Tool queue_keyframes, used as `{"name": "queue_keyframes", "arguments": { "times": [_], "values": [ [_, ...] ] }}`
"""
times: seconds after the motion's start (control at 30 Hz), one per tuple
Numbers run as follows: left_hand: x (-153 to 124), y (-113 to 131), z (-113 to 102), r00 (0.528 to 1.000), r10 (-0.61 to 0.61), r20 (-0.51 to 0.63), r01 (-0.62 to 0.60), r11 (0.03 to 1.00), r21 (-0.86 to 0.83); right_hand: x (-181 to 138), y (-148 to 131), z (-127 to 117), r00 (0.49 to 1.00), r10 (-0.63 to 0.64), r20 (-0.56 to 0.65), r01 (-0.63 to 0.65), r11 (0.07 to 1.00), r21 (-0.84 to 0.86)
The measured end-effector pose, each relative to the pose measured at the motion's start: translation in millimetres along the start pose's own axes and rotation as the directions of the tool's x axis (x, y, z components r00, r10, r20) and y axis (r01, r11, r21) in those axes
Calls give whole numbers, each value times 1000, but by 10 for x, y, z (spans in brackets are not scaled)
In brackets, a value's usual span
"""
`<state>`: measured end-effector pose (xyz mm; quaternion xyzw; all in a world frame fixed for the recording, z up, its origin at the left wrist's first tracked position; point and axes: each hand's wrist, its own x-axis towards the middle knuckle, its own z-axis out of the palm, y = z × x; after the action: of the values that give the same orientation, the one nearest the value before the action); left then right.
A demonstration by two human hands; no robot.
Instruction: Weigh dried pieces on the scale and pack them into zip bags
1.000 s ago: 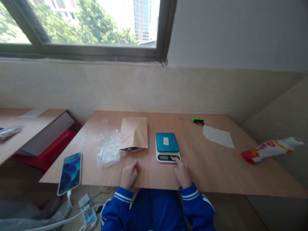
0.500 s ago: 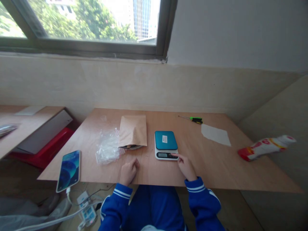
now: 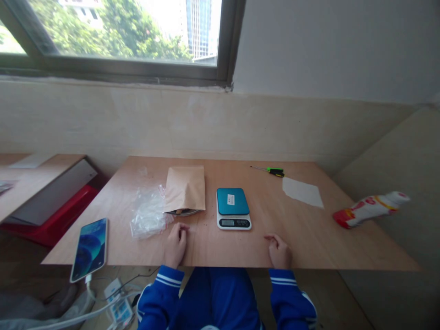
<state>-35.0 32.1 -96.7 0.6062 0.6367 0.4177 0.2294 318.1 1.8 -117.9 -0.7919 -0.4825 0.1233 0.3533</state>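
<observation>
A small digital kitchen scale (image 3: 233,208) with a teal platform and white body rests on the table in front of me. A white label is stuck on the bare platform. To the scale's lower right, my right hand (image 3: 279,252) lies on the table, loosely curled with its index finger out, apart from the scale and holding nothing visible. My left hand (image 3: 175,247) rests near the table's front edge, its thumb and index finger apart, just below a brown paper bag (image 3: 185,188). The bag's mouth faces me, slightly gaping; its contents are mostly hidden.
Clear plastic bags (image 3: 148,215) lie left of the paper bag. A charging phone (image 3: 90,250) overhangs the front left edge. Farther back are a screwdriver (image 3: 275,170) with a green-and-black handle and white paper (image 3: 302,192). A red-and-white bottle (image 3: 369,210) stands at right.
My right hand has drawn back from the scale's buttons toward the lower right. My left hand has shifted slightly up toward the paper bag, its fingers loosening. The view has turned a little.
</observation>
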Motion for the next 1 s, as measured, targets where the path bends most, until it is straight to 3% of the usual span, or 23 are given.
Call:
{"name": "queue_keyframes", "arguments": {
  "times": [0.47, 0.87, 1.0],
  "values": [
    [3, 7, 19, 997, 62, 35, -64, 997, 48, -7, -108, -9, 999, 25, 27, -22, 992, -126],
    [-5, -9, 32, 997, 63, 45, -65, 997, 43, -6, -151, -29, 998, 57, 23, -54, 992, -118],
    [-1, -18, 29, 998, 57, 26, -58, 998, 16, -10, -212, -64, 997, 70, 37, -68, 997, -41]
  ]
}}
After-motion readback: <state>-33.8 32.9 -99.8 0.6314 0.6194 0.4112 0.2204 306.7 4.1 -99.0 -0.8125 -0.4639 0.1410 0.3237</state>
